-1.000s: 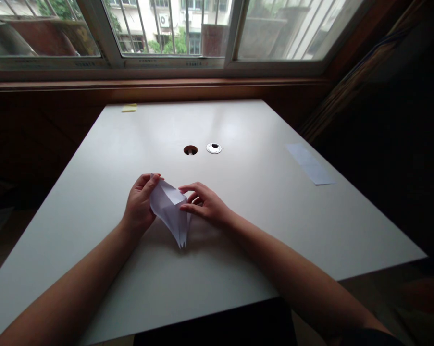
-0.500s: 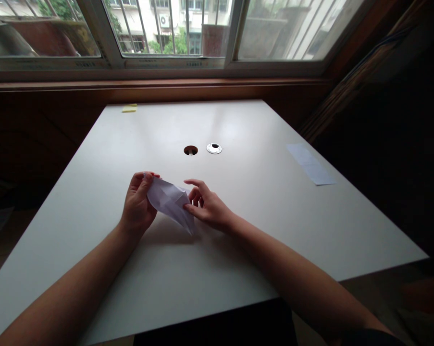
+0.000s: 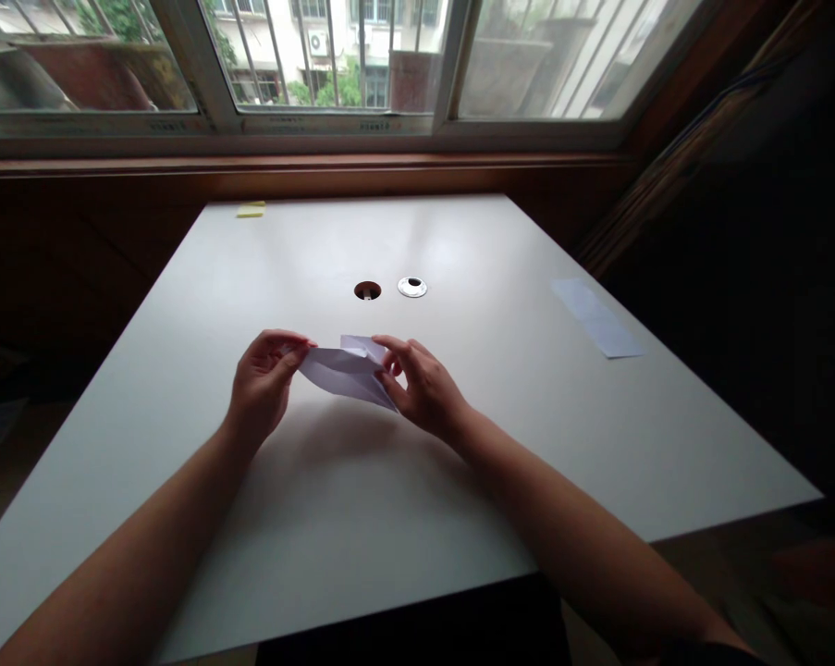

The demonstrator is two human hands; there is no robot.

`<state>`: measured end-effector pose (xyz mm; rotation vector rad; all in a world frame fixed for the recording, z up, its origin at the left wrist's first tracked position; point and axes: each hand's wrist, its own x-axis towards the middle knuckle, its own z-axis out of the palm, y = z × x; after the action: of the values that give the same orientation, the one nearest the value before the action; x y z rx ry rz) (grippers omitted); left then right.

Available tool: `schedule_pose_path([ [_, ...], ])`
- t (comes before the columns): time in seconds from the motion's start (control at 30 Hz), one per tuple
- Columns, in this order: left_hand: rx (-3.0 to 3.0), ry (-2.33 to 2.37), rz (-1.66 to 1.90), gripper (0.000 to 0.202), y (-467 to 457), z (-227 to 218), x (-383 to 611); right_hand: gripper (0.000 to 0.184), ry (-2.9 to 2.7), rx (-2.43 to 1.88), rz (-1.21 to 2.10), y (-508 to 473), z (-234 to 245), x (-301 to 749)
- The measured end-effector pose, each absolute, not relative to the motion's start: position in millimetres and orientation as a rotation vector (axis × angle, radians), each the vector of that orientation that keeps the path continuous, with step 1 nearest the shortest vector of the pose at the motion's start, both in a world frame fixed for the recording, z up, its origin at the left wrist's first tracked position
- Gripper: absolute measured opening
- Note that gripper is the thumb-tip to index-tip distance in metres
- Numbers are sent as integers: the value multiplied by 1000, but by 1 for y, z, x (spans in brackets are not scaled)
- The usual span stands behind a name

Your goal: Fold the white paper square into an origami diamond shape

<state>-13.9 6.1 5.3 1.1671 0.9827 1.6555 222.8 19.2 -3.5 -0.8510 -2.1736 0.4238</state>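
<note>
A folded sheet of white paper (image 3: 340, 373) is held up between my two hands, just above the white table (image 3: 362, 527). My left hand (image 3: 264, 379) pinches its left end between thumb and fingers. At the other end, my right hand (image 3: 421, 379) grips the paper, its thumb on the near side and fingers on the far side. One flap stands up by the right fingers, and the layers gape a little along the top. The paper's shadow falls on the table below it.
Beyond the hands, the tabletop has a round hole (image 3: 367, 290) with a silver ring cover (image 3: 412, 288) beside it. Another piece of paper (image 3: 601, 319) lies near the right edge. Yellow sticky notes (image 3: 251, 210) are at the far left corner. A barred window (image 3: 334, 55) rises behind.
The paper has turned from slanting down to the right to nearly level. My right hand has shifted slightly right and closed on its end; my left hand still pinches the other end.
</note>
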Motion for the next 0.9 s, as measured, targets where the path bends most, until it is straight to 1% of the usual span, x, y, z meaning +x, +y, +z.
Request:
schedule_pose_path([
  [0.07, 1336, 1110, 1596, 17, 4, 13, -20, 48, -2202, -852, 386, 20, -2, 224],
  [0.17, 1575, 1261, 1354, 16, -1, 28, -25, 45, -2242, -837, 330, 20, 0, 225],
  [0.27, 1778, 1267, 1227, 18, -3, 37, -25, 43, -2276, -826, 296, 20, 0, 224],
  [0.47, 2045, 1234, 1071, 19, -1, 29, -21, 43, -2298, -818, 283, 19, -2, 222],
  [0.67, 1947, 1272, 1068, 15, -1, 26, -22, 36, -2276, -807, 323, 20, -1, 221],
  [0.8, 1959, 1250, 1085, 15, -3, 27, -20, 18, -2277, -806, 369, 21, 2, 222],
  [0.9, 2032, 1236, 1075, 14, -3, 25, -20, 18, -2261, -830, 389, 21, 3, 222],
])
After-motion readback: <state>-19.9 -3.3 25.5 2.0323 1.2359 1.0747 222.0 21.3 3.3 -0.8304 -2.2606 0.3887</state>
